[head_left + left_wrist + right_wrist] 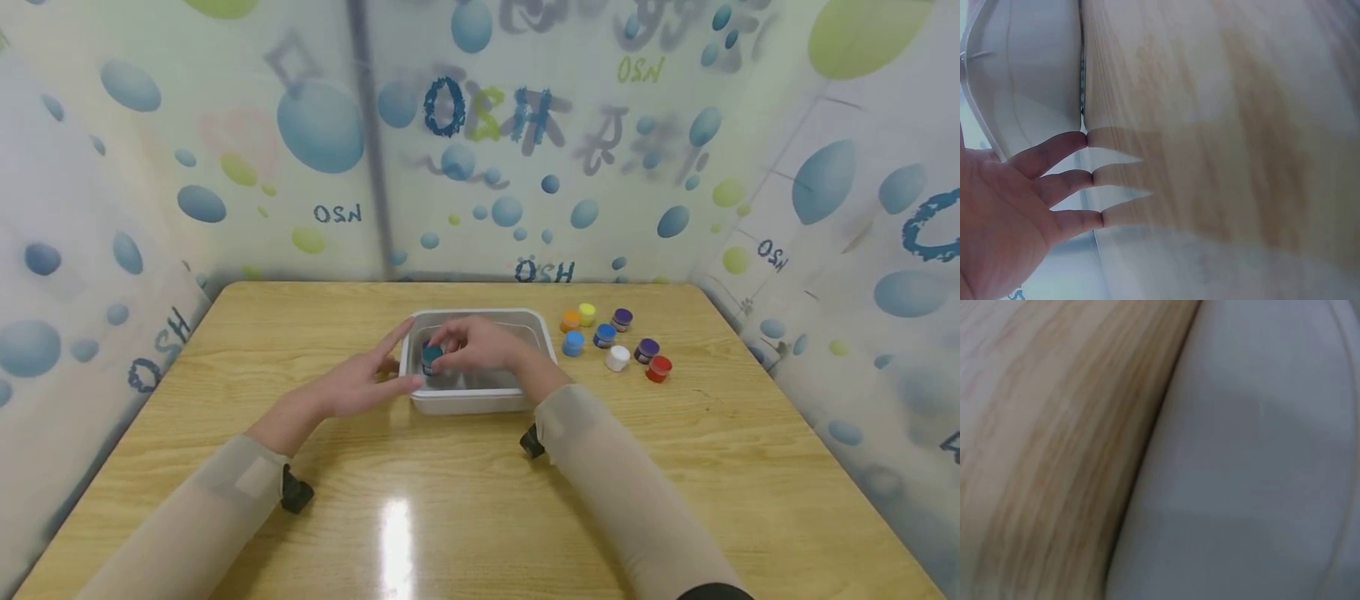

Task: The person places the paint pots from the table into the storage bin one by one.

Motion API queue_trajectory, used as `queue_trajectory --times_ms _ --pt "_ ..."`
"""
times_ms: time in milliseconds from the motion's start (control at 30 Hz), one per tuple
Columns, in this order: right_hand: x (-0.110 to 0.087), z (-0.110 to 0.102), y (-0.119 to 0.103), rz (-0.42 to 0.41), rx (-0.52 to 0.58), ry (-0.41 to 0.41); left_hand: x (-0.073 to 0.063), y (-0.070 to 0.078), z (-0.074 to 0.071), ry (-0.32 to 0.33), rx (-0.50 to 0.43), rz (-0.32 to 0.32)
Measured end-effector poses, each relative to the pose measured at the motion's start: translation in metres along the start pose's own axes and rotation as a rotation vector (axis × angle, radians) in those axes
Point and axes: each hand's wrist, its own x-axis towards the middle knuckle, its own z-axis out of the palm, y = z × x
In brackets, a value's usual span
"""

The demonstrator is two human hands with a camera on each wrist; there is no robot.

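In the head view a white rectangular container [472, 404] stands on the wooden table. My right hand [483, 343] reaches over it and pinches a small dark teal paint jar [431, 359] inside, near its left wall. My left hand [356, 385] is at the container's left end, thumb along the front corner and index finger along the rim. In the left wrist view that hand [1010, 212] has its fingers spread straight, fingertips at the tabletop beside the container wall [1035, 81]. The right wrist view has only the container's outer side [1241, 462] and table, no hand.
To the right of the container several small paint jars are grouped: orange [571, 321], yellow [587, 314], light blue [573, 342], blue [604, 336], white [618, 358], red [659, 368] and two purple ones [647, 351]. Patterned curtains [450, 208] surround the table [337, 517].
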Motion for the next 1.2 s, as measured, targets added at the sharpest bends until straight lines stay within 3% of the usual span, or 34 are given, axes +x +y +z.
queue_trajectory --times_ms 167,467,1200 --pt "0.0007 0.0014 0.0012 0.014 -0.063 -0.025 0.0014 0.0 0.0005 0.005 0.014 -0.006" --pt "0.0012 0.002 0.0018 0.024 -0.001 -0.084 0.0015 0.0 0.0016 0.0 0.034 0.011" --pt "0.0007 0.0004 0.0019 0.055 0.021 -0.128 0.0001 0.0035 0.0012 -0.01 0.027 0.004"
